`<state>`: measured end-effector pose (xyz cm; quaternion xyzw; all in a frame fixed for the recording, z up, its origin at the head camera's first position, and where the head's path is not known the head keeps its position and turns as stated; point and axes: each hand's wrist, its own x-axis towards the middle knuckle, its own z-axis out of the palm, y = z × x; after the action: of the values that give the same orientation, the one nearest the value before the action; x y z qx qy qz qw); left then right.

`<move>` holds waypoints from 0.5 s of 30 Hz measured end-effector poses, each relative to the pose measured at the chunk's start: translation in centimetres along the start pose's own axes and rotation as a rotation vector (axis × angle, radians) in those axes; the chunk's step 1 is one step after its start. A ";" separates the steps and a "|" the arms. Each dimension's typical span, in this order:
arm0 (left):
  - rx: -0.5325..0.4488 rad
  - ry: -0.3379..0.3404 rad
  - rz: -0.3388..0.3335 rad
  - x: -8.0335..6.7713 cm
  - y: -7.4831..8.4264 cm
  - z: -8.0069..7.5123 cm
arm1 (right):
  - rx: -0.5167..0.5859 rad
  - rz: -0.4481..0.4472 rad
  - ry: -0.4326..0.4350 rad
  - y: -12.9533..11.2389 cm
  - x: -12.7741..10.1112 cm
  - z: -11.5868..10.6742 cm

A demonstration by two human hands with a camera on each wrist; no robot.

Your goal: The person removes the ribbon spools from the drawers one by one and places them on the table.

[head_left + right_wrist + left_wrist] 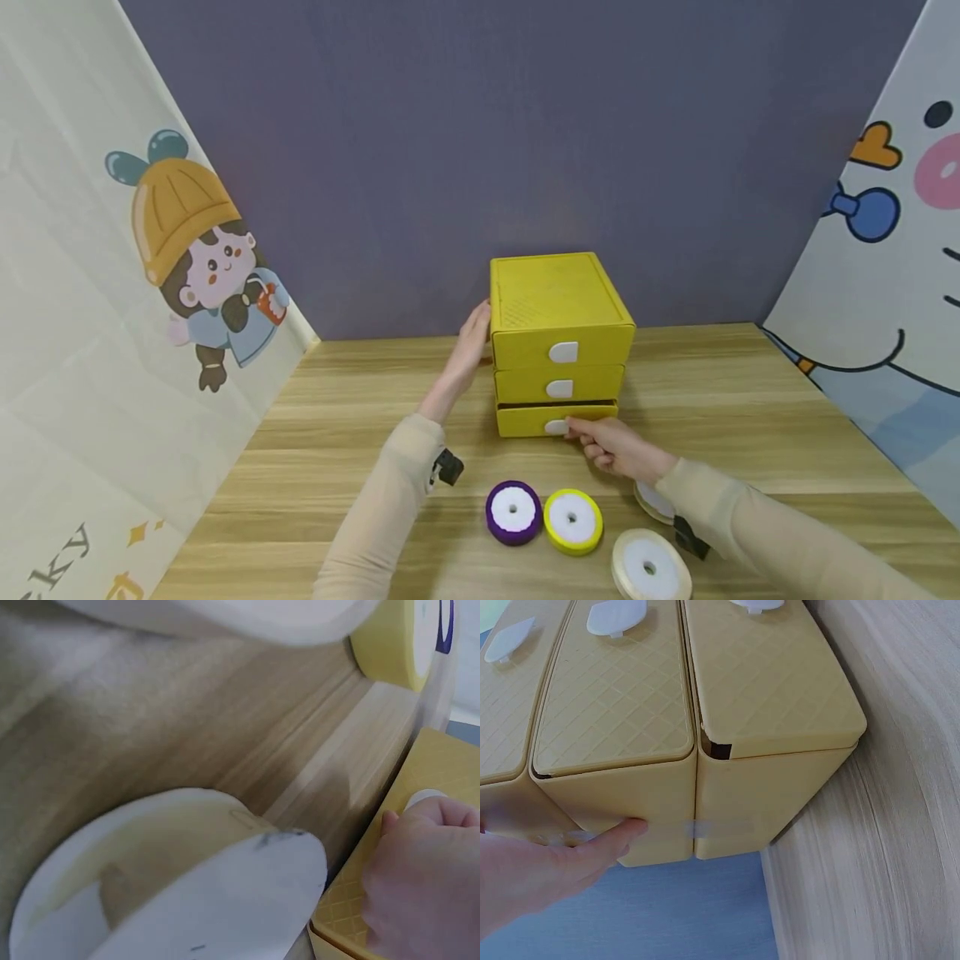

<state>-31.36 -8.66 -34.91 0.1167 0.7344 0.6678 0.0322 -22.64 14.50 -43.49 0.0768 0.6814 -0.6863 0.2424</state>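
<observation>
A yellow three-drawer box (558, 304) stands on the wooden table (750, 417) near the back wall. My left hand (472, 342) lies flat against the box's left side, with straight fingers (611, 838) touching its wall. My right hand (600, 442) pinches the white handle (556, 427) of the bottom drawer (525, 421). A dark gap shows above that drawer's front, which sticks out slightly (769, 690). In the right wrist view the curled fingers (427, 870) cover most of the handle (422, 798).
Ribbon rolls lie in front of the box: purple (513, 512), yellow (573, 521), cream (650, 568), and another cream one (651, 500) under my right wrist (187, 885). Cartoon-printed panels stand at left (187, 250) and right (885, 250).
</observation>
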 end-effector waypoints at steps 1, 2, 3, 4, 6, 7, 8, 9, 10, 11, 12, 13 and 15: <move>-0.004 -0.001 -0.005 0.0 0.0 0.0 | 0.002 -0.001 0.000 -0.1 0.1 0.0; -0.007 -0.002 -0.008 0.0 0.0 0.0 | 0.008 -0.002 0.001 -0.1 0.1 0.0; -0.011 -0.003 -0.012 0.0 0.0 0.0 | 0.010 -0.003 -0.002 -0.2 0.2 0.0; -0.008 -0.002 -0.014 0.0 0.0 0.0 | 0.014 -0.002 0.000 -0.2 0.3 0.0; -0.006 0.000 -0.018 0.0 0.1 0.0 | 0.023 -0.002 0.006 -0.2 0.5 -0.1; -0.006 0.000 -0.020 0.1 0.1 0.0 | 0.026 -0.003 0.007 -0.2 0.6 -0.1; -0.005 -0.001 -0.021 0.0 0.1 0.0 | 0.032 -0.005 0.011 -0.2 0.7 -0.1; -0.004 -0.004 -0.025 0.1 0.1 0.0 | 0.036 -0.007 0.012 -0.2 0.7 -0.1; -0.004 -0.005 -0.029 0.0 0.1 0.0 | 0.041 -0.010 0.014 -0.2 0.8 -0.1; -0.005 -0.010 -0.035 0.1 0.1 0.0 | 0.043 -0.015 0.011 -0.1 0.8 -0.2; -0.011 -0.015 -0.039 0.1 0.1 0.0 | 0.045 -0.017 0.010 -0.1 0.9 -0.2; -0.011 -0.017 -0.039 0.1 0.1 0.0 | 0.044 -0.020 0.005 -0.1 0.9 -0.2; -0.011 -0.017 -0.043 0.1 0.0 0.0 | 0.045 -0.022 0.000 -0.2 0.9 -0.2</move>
<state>-31.48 -8.64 -34.89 0.1065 0.7329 0.6699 0.0534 -23.50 14.46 -43.74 0.0745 0.6667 -0.7041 0.2330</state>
